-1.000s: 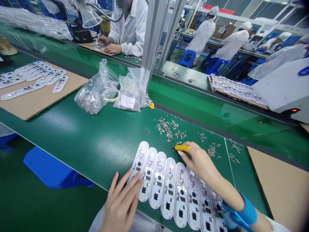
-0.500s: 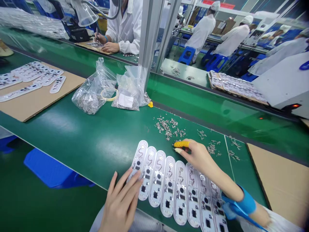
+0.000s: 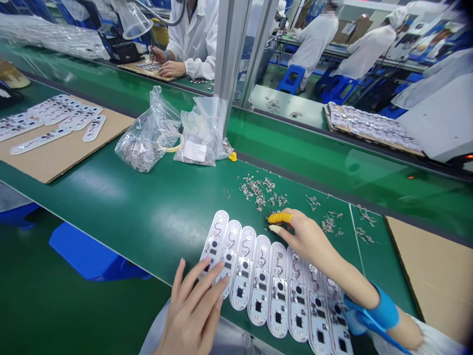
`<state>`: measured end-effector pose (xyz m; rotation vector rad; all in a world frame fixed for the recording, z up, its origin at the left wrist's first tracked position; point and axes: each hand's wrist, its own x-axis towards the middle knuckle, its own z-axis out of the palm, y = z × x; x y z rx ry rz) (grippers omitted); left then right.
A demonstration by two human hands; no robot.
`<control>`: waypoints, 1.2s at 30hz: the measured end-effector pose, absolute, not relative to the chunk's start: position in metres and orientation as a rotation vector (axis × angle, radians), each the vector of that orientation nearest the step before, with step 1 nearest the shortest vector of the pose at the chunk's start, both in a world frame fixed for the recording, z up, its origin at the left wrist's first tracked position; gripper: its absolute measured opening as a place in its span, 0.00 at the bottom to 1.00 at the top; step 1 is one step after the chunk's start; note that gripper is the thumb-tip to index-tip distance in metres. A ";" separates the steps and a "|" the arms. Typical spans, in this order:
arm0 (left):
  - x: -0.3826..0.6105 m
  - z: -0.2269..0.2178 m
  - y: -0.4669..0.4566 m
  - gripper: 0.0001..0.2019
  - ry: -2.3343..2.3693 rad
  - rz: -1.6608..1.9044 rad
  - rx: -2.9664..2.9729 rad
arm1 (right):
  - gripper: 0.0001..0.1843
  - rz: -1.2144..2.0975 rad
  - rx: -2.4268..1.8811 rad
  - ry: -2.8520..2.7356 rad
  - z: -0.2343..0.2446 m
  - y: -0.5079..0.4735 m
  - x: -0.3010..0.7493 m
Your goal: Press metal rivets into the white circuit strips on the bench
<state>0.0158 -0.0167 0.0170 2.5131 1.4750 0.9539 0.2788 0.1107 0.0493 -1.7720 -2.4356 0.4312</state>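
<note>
My left hand (image 3: 195, 308) lies with spread fingers over the left end of a row of white elongated plastic housings (image 3: 258, 283). Each housing has a small circuit board and thin wires inside. My right hand (image 3: 301, 234) reaches over the far ends of the row, a ribbed yellow finger cot (image 3: 280, 217) on its index finger. Its thumb and index tips are slightly apart, beside a few tiny metal parts on the green table. Beyond them lies a scattered pile of small metal parts (image 3: 254, 187). A blue wrist strap (image 3: 382, 308) circles my right wrist.
Two clear bags of small parts (image 3: 138, 155) stand by a metal post (image 3: 232, 64). Cardboard with more housings (image 3: 59, 165) lies left, another cardboard sheet (image 3: 436, 271) right. A clear divider runs along the back; a co-worker's hands (image 3: 172, 69) work behind it.
The view has shifted slightly. My right thumb and index finger show a little more gap at the tips. My left hand stays over the leftmost housings.
</note>
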 end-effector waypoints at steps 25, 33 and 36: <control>0.025 0.025 -0.028 0.16 1.271 0.945 2.551 | 0.03 0.647 -1.460 -2.722 0.058 0.135 0.272; 0.034 0.030 -0.029 0.15 1.138 1.052 2.196 | 0.05 0.618 -1.493 -2.686 0.057 0.125 0.268; 0.044 0.039 -0.021 0.12 1.069 1.040 1.782 | 0.05 0.586 -1.370 -2.508 0.068 0.111 0.264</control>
